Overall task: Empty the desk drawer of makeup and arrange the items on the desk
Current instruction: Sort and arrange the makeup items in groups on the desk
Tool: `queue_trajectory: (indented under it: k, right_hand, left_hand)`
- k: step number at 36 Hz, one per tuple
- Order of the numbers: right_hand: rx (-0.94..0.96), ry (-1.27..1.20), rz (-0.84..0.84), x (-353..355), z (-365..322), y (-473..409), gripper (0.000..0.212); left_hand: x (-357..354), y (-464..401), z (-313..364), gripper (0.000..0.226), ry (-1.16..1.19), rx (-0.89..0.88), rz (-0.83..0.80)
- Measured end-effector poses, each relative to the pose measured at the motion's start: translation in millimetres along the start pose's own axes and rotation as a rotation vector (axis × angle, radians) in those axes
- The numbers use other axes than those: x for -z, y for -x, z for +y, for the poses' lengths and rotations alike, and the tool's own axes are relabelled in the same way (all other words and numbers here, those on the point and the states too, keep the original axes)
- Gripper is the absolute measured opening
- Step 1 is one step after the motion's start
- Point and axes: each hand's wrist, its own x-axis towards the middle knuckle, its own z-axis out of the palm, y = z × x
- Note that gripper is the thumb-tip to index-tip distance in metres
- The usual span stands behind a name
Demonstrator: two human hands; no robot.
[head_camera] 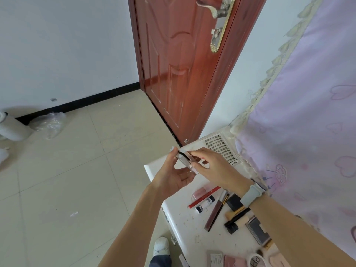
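Both my hands hold a thin clear lash case (185, 160) with a black strip, above the far end of the white desk (180, 224). My left hand (174, 175) supports it from below with thumb and fingers at its far edge. My right hand (213, 166) pinches its near end. On the desk lie a large lash tray (221, 149), a pink gloss tube (201, 191), a red pencil (204, 197), a small white tube (205, 204), a dark lip-gloss wand (214, 214), brushes (238, 215) and a grey palette (257, 231). The drawer is out of sight.
A lilac curtain (308, 132) with lace trim hangs along the desk's right side. A red-brown door (183, 64) stands behind the desk. Pink compacts (234, 261) and a tape roll (257, 260) sit at the near end. A plastic bag (50, 124) lies on the tiled floor.
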Motion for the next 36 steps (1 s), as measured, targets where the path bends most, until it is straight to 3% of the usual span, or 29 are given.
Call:
queue_trajectory:
  k: [8, 13, 16, 19, 23, 30, 36]
  right_hand:
    - [0.063, 0.193, 0.13, 2, 4, 6, 0.026]
    - [0.014, 0.242, 0.219, 1, 7, 8, 0.004]
    - [-0.094, 0.224, 0.197, 0, 12, 8, 0.006]
    - [-0.219, 0.148, 0.183, -5, 17, 10, 0.009]
    - [-0.391, -0.039, 0.235, -15, 18, 13, 0.013]
    - [-0.538, -0.235, 0.3, -27, 15, 10, 0.012]
    - [-0.62, -0.388, 0.314, -25, 18, 13, 0.003]
  left_hand:
    - [-1, -4, -7, 0.059, -0.039, 0.081, -0.06]
    - [9, -9, -6, 0.06, -0.053, 0.198, -0.141]
    - [19, -15, -5, 0.07, -0.075, 0.241, -0.062]
    - [21, -17, -1, 0.066, -0.077, 0.216, 0.131]
    - [15, -21, -4, 0.06, -0.396, 0.09, 0.351]
    - [13, -47, -27, 0.09, -1.024, -0.128, 0.537]
    - [14, -56, -26, 0.083, -1.094, -0.204, 0.531]
